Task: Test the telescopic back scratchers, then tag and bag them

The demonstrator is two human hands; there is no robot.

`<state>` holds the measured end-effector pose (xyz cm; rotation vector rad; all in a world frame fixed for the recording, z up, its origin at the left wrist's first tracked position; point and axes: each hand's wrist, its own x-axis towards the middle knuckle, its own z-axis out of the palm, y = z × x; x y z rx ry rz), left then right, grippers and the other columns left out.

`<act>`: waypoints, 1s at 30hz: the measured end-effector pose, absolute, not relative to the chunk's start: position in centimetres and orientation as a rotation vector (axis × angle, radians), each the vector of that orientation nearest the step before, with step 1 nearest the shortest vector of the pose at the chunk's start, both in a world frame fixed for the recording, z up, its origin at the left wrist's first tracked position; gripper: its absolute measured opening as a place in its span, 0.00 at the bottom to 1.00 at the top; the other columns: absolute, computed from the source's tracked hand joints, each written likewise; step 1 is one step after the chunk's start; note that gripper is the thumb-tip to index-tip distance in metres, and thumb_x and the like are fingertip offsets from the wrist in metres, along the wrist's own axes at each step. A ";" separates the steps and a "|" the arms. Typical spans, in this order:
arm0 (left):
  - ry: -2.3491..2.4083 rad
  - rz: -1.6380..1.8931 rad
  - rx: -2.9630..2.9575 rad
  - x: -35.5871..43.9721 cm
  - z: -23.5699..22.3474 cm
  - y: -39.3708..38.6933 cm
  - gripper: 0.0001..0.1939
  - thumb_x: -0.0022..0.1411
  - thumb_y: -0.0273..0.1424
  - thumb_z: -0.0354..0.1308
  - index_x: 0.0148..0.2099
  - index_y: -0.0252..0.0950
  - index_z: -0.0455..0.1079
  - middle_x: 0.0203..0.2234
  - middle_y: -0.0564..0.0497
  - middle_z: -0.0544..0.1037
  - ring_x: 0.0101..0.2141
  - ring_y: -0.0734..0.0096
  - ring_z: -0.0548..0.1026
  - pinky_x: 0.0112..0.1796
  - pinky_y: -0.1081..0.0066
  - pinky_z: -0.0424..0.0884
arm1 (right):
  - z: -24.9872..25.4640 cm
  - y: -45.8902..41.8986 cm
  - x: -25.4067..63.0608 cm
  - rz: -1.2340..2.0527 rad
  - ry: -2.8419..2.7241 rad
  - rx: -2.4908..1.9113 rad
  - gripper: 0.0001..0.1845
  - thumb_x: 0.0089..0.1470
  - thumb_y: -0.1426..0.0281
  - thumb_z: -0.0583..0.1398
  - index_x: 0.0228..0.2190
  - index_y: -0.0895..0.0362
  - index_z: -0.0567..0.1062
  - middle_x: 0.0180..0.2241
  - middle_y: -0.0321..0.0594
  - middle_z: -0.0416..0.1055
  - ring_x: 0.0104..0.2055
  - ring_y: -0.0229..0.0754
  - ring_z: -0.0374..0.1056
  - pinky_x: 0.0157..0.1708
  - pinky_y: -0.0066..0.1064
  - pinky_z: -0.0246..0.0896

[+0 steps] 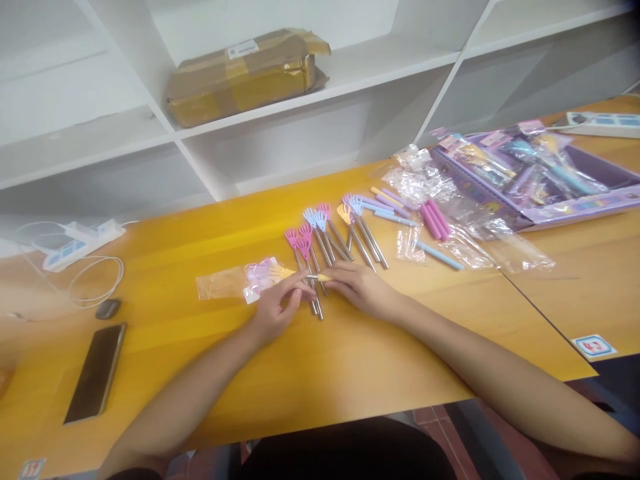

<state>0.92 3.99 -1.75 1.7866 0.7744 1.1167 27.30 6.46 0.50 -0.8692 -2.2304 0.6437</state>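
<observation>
Between my hands a back scratcher with a yellow claw and a thin metal rod lies sideways above the table. My left hand pinches it near the claw. The fingers of my right hand are closed on its yellow handle end, which is mostly covered. Beside my left hand rests a clear plastic bag with a pink-and-white card. Just beyond my hands are several back scratchers with bare metal rods, among them pink claws, blue claws and an orange-yellow claw.
Loose coloured handle tubes and crumpled clear bags lie to the right. Behind them stands a purple box of packaged scratchers. At left are a phone and a power strip. A taped carton sits on the shelf.
</observation>
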 end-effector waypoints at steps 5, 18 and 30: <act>0.715 1.064 2.099 0.6 -0.4 4.2 0.16 0.74 0.28 0.53 0.51 0.45 0.83 0.56 0.42 0.79 0.50 0.59 0.82 0.53 0.53 0.81 | 1.4 6.6 27.5 0.722 -2.126 -0.889 0.17 0.77 0.61 0.53 0.47 0.54 0.80 0.32 0.40 0.71 0.35 0.43 0.70 0.39 0.34 0.67; 1.148 0.966 1.495 0.7 -1.4 4.1 0.27 0.71 0.53 0.57 0.28 0.38 0.67 0.20 0.53 0.70 0.21 0.72 0.68 0.26 0.70 0.68 | 0.4 5.9 26.5 0.754 -2.174 -0.790 0.19 0.76 0.60 0.54 0.54 0.53 0.80 0.39 0.45 0.77 0.40 0.45 0.74 0.42 0.36 0.71; 1.110 0.709 1.497 0.5 -1.1 3.1 0.26 0.72 0.49 0.55 0.26 0.37 0.68 0.18 0.54 0.69 0.20 0.73 0.67 0.24 0.72 0.64 | 1.0 5.0 26.4 0.762 -2.185 -0.720 0.16 0.75 0.64 0.57 0.56 0.51 0.80 0.40 0.44 0.73 0.41 0.44 0.74 0.44 0.37 0.73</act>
